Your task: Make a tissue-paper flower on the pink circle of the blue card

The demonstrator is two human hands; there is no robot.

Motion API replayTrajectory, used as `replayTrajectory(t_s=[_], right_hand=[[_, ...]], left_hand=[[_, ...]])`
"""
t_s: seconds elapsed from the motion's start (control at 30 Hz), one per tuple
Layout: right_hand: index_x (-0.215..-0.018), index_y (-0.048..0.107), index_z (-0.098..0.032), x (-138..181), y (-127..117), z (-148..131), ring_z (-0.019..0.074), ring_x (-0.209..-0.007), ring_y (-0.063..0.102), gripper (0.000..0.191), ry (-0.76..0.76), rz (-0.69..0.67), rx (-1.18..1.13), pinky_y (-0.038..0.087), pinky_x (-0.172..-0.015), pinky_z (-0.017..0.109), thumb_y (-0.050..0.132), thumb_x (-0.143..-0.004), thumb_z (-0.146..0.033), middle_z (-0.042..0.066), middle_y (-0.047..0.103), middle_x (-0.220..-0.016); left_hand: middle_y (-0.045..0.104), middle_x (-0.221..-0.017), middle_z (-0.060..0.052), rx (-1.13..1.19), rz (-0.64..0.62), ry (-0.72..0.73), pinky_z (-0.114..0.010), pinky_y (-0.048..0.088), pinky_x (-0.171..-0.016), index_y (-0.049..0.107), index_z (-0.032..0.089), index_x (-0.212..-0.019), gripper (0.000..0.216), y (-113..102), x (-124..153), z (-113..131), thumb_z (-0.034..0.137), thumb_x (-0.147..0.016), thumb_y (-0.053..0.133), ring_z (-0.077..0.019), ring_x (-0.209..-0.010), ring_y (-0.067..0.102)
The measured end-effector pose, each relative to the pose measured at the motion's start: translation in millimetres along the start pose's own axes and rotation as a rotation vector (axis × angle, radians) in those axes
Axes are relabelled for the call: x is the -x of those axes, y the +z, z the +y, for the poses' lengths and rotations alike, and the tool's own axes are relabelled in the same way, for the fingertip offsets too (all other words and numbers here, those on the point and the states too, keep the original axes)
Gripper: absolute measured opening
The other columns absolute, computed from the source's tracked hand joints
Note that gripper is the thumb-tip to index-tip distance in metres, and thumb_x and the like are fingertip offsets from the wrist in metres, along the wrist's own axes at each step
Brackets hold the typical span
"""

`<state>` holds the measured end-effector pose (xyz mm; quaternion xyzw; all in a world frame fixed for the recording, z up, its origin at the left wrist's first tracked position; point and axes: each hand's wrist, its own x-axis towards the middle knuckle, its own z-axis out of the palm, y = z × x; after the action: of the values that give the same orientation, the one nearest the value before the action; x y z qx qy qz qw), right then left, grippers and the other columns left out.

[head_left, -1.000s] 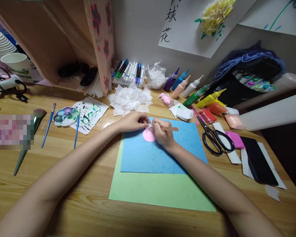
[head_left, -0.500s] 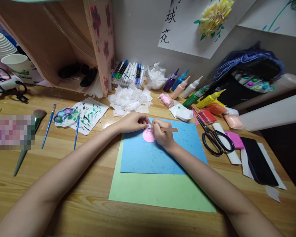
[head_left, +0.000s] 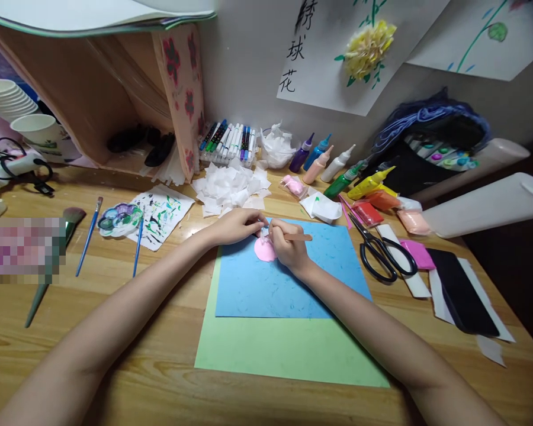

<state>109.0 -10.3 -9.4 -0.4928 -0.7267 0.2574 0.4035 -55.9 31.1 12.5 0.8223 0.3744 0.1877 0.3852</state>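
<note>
A blue paper sheet (head_left: 288, 278) lies on a larger green sheet (head_left: 284, 355) on the wooden table. Near its top left edge sits a flat pink clay patch (head_left: 263, 251). My left hand (head_left: 238, 225) is closed in a pinch on a small white tissue piece at the patch's upper edge. My right hand (head_left: 288, 247) is wrapped round a thin wooden stick (head_left: 299, 237), whose near end is hidden by my fingers at the tissue. Both hands touch each other above the pink patch.
A pile of white tissue squares (head_left: 231, 184) and a row of markers (head_left: 228, 141) lie behind the sheets. Paint bottles (head_left: 333, 165), black scissors (head_left: 384, 257) and clay packets (head_left: 415, 251) crowd the right. Brushes (head_left: 89, 235) and a palette (head_left: 118, 218) lie left.
My hands have barely shifted on the pink patch. The view has tilted up a little, so everything sits slightly lower and more to the left in the picture.
</note>
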Motion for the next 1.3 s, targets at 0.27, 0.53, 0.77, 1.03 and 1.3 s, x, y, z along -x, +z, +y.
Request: replayTrajectory(t_s=[0.27,0.53,0.77,1.03,1.3], right_hand=[[-0.051,0.033,-0.021,-0.7,0.1,1.4,0.0104,-0.043,0.035,0.027,-0.056,-0.001,0.035,0.026,-0.047,0.025,0.035,-0.077,-0.013,-0.003,0.039,-0.047],[-0.051,0.032,-0.021,-1.4,0.5,2.0,0.0107,-0.044,0.035,0.026,-0.016,-0.012,-0.023,0.026,-0.047,0.025,0.034,-0.076,-0.014,-0.003,0.037,-0.046],[-0.051,0.032,-0.021,-0.6,0.0,2.4,0.0107,-0.044,0.035,0.026,-0.005,-0.001,-0.045,0.026,-0.047,0.025,0.034,-0.076,-0.014,-0.003,0.037,-0.046],[-0.050,0.033,-0.021,-2.3,1.4,0.0,0.0105,-0.043,0.035,0.027,-0.011,-0.010,0.011,0.025,-0.046,0.026,0.035,-0.076,-0.013,-0.003,0.038,-0.045],[-0.049,0.034,-0.022,2.6,-4.2,6.1,0.0108,-0.041,0.035,0.025,0.099,0.152,-0.368,0.028,-0.044,0.024,0.033,-0.073,-0.013,-0.004,0.036,-0.042]], left_hand=[[0.067,-0.082,-0.002,0.029,-0.013,-0.010,-0.022,0.042,-0.070,0.062,0.014,-0.091,0.023,-0.1,0.7,-0.5,0.024,-0.084,0.043,-0.0131,-0.075,0.059],[0.066,-0.081,-0.002,0.029,-0.023,-0.004,-0.022,0.042,-0.070,0.062,0.015,-0.088,0.023,0.5,0.3,-1.2,0.026,-0.084,0.042,-0.0136,-0.076,0.059],[0.067,-0.080,-0.002,0.055,-0.025,-0.007,-0.023,0.043,-0.071,0.062,0.015,-0.089,0.023,-1.4,0.9,-0.3,0.024,-0.084,0.042,-0.0134,-0.075,0.060],[0.067,-0.080,-0.003,0.102,-0.047,-0.044,-0.023,0.044,-0.071,0.061,0.014,-0.089,0.025,-4.7,0.6,2.3,0.030,-0.085,0.042,-0.0136,-0.074,0.060],[0.067,-0.073,-0.006,-0.389,0.180,-0.424,-0.024,0.035,-0.057,0.065,0.016,-0.068,0.025,-75.6,18.6,13.3,0.037,-0.076,0.053,-0.0169,-0.066,0.056]])
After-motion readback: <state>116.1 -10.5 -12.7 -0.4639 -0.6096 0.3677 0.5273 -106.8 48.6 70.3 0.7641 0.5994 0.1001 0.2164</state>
